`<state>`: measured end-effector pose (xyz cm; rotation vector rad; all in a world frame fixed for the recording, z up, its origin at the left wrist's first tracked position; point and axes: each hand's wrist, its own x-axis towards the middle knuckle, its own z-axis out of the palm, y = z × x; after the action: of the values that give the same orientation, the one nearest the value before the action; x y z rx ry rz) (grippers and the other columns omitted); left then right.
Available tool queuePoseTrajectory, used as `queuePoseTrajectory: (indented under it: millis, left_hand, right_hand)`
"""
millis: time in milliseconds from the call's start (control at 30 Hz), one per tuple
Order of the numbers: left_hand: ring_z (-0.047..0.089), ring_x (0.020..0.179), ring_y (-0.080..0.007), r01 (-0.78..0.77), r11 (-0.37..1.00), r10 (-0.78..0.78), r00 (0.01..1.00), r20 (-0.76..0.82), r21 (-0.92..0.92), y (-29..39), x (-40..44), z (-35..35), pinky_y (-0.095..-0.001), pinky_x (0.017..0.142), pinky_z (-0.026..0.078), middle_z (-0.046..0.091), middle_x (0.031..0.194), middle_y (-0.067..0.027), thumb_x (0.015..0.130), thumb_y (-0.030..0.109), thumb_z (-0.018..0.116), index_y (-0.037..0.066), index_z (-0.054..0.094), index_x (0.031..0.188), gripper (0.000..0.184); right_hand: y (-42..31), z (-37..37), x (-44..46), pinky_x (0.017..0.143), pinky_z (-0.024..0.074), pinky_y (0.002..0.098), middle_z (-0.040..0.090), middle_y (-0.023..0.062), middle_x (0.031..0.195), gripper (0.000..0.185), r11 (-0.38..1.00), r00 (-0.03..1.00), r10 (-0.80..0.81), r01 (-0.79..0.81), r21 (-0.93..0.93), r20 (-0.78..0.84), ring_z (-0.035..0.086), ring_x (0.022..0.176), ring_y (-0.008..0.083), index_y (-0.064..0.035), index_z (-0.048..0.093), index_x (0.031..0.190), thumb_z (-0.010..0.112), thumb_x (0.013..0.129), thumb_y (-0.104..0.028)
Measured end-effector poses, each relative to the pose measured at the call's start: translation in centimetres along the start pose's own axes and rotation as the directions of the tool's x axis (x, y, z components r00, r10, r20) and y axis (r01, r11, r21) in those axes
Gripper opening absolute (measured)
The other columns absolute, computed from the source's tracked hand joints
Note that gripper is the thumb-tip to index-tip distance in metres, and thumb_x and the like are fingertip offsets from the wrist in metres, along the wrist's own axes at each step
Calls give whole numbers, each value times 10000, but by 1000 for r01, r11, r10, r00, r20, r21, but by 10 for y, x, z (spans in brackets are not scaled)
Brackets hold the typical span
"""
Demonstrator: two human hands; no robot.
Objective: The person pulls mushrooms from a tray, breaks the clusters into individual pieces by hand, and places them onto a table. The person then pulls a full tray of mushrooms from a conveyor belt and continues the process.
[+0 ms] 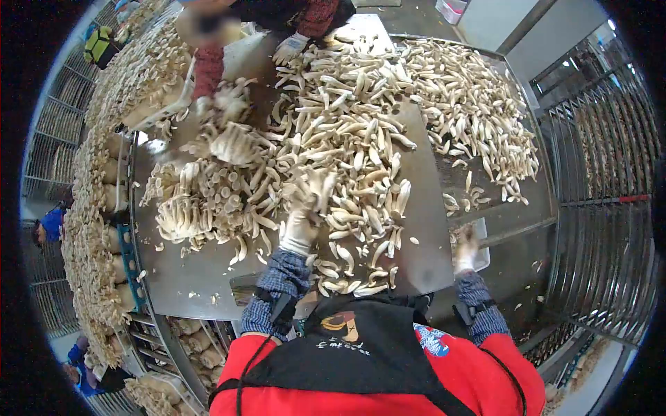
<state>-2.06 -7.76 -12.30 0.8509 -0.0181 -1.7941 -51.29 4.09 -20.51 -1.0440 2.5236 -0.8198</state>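
White gloves cover both my hands. My left hand (pixel 303 220) is over the heap of loose pale mushrooms (pixel 361 152) on the metal table (pixel 423 229); its fingers are wrapped round something blurred, apparently a mushroom piece. Over a white plastic tray (pixel 480 246) at the table's near right side is my right hand (pixel 466 251), smeared by motion, its fingers and anything in them unclear. Left of my left hand lie clustered mushrooms (pixel 208 194), some still joined in clumps.
Across the table a co-worker's gloved hand (pixel 291 47) rests by the heap, the other blurred near a clump. More mushrooms (pixel 472 104) lie at the back right. Racks (pixel 610 173) stand right; mushroom-filled crates line the left. Other people are farther left.
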Motion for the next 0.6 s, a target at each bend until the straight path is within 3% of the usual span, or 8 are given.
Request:
queuePoseTrajectory:
  millis: [67,133,167,200,233,300,333,600]
  left_hand:
    - [638,752,-83,118,991,-123,990,76,57,-16,-19,28,-189,564,502,680,932,-27,869,128,636,91,631,1051,186]
    - [626,760,-137,-28,982,10,995,95,189,-43,-42,65,-263,608,514,662,948,-53,874,144,641,74,588,1085,229]
    - [621,763,-163,-112,978,100,992,79,173,-50,-62,104,-295,630,517,656,950,-64,877,153,641,71,573,1102,249]
    - [600,971,-190,-17,994,-56,763,644,106,-60,-26,43,-317,834,502,604,1054,-49,874,120,664,109,487,1247,413]
    - [580,1079,-222,30,999,-12,899,438,-32,-66,-37,43,-354,922,493,566,1200,-62,884,65,624,119,455,1312,463]
    - [614,1028,-239,-104,990,79,967,241,93,-47,-64,73,-404,944,488,616,1138,-83,887,144,618,74,502,1259,395]
    - [601,1057,-238,-80,995,64,969,237,61,-43,-68,71,-416,963,477,617,1149,-74,892,121,603,85,496,1277,401]
    - [641,746,-156,-136,984,128,989,70,115,-30,-56,28,-301,674,557,630,832,-22,933,131,589,79,613,1057,136]
  right_hand:
    - [-123,1,-31,869,478,327,600,101,1164,503,902,836,-314,115,417,449,574,1010,209,-14,476,1335,595,904,-245]
    - [-216,19,-73,862,458,296,620,59,1094,474,496,539,-374,-571,654,755,567,960,163,-42,509,1324,586,929,-293]
    - [-271,2,-102,825,463,303,631,42,1009,467,604,557,-438,-400,690,706,571,910,150,-32,546,1268,605,916,-333]
    - [-274,30,-102,737,477,302,629,28,915,408,757,390,-534,-175,630,750,576,813,132,-25,594,1171,615,911,-339]
    - [-282,35,-102,657,480,321,640,10,824,287,632,268,-757,531,565,595,593,790,154,-17,583,1171,543,894,-80]
    - [-320,17,-108,696,488,318,654,53,904,249,886,422,-449,95,454,788,600,840,157,-27,598,1125,574,895,-122]
    - [-305,53,-115,724,490,325,645,90,961,287,558,469,-439,-526,641,767,594,834,167,-23,589,1144,591,900,-175]
    - [-308,59,-118,881,457,377,620,195,1076,342,862,778,-403,146,485,482,590,973,317,35,527,1151,585,888,-175]
